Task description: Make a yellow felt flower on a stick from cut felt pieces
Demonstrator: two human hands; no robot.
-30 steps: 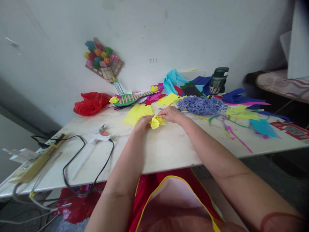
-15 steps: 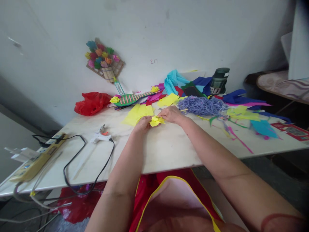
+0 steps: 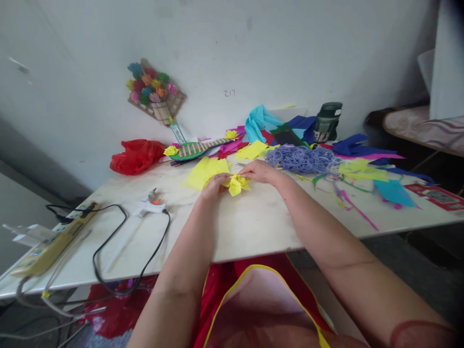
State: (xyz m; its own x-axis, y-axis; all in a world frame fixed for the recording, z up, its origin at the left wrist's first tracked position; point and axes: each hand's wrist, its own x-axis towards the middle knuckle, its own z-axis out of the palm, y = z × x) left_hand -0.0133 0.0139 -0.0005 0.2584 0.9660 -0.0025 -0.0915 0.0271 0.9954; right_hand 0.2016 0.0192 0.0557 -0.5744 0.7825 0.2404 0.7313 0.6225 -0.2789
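Observation:
A yellow crepe-paper flower with ruffled petals is between my hands, just above the table. My left hand has its fingers closed on the flower's left side. From the other side, my right hand pinches at its upper right edge; the fingertips are partly hidden. A flat yellow paper sheet lies behind my left hand. Beyond my hands rests a green leaf-shaped piece crossed with pink strips, with a yellow flower at each end.
A white glue gun and its black cord lie left, near a power strip. Purple yarn, paper scraps and a dark bottle stand right. A red plastic bag sits at back left.
The flower has tipped downward and its petals face me more. The light stick showing behind my right hand is no longer visible. Both hands stay close together.

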